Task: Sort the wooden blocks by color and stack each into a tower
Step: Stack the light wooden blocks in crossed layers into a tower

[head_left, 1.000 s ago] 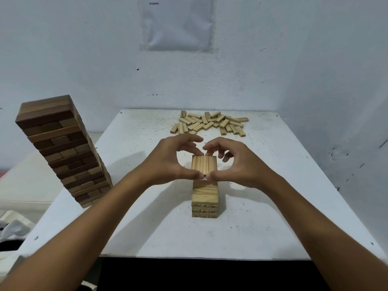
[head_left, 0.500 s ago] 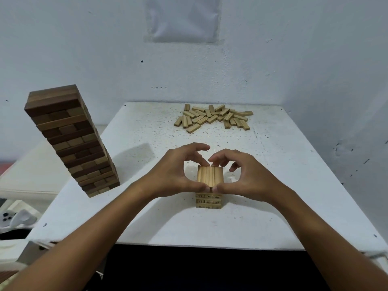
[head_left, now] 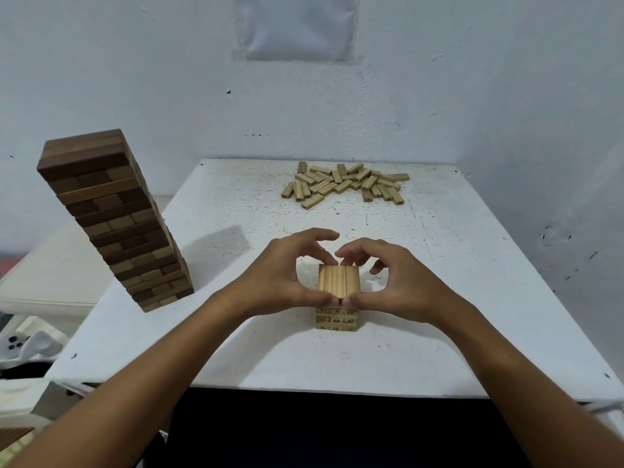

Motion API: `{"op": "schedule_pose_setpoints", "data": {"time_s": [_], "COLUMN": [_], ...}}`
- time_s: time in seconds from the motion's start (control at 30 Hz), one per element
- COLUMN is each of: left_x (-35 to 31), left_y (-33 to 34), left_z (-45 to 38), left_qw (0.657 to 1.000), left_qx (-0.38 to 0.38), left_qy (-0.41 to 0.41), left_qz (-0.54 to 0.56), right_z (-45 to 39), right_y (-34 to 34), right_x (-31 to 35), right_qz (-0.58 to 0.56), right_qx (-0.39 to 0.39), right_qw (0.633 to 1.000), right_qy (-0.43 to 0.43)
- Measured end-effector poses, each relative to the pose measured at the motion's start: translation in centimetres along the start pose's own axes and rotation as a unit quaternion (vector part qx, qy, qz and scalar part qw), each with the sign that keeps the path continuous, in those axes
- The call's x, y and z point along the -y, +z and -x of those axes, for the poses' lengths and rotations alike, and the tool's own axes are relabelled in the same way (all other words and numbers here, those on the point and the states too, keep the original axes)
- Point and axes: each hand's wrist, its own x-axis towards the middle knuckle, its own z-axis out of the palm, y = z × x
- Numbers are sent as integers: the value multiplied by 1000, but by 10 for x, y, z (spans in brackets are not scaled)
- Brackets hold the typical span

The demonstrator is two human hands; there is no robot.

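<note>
**A:** White wall (head_left: 439, 79) behind, bit scuffed, and a white speckled counter (head_left: 236, 349) pushed into the corner. What's on it from where you stand?

**B:** lol mostly blocks. Dark tower (head_left: 111, 217) at the left edge of the counter, tall, browns mixed lighter and darker. Loose pile of light blocks (head_left: 344, 184) scattered at the far side by the wall. And the short light tower (head_left: 337, 298) sits in the middle, nearer the front edge.

**A:** And the hands?

**B:** Both on that light tower. Left hand (head_left: 280, 282) and right hand (head_left: 401, 285) are cupped around the top layer, three pale blocks lying side by side. The fingers (head_left: 320, 246) curl over the far end of the layer, the thumbs press the near end, thumb tips almost touching each other. So grasping it from both ends, not clenched tight, curved with a gap over the top so you can see the wood grain.

**A:** Anything below the thumbs?

**B:** Yeah, a few lower layers show, numbers printed on the block ends. Too small for me to read for sure. Plastic sheet (head_left: 297, 25) taped on the wall up top too.
</note>
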Motion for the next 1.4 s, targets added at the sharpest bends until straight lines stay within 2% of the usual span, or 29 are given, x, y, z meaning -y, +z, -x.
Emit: {"op": "schedule_pose_setpoints", "data": {"time_s": [1.2,1.4], "left_x": [6,7], "left_y": [3,-2], "left_z": [3,1], "left_qw": [1000,999], "left_qx": [5,-13], "left_qy": [10,17], "left_qz": [17,33], "right_z": [1,-1], "right_y": [2,0], "right_x": [-2,-5], "right_qz": [0,-57], "right_qx": [11,-9], "right_qw": [1000,998], "right_qy": [-14,-11]}}
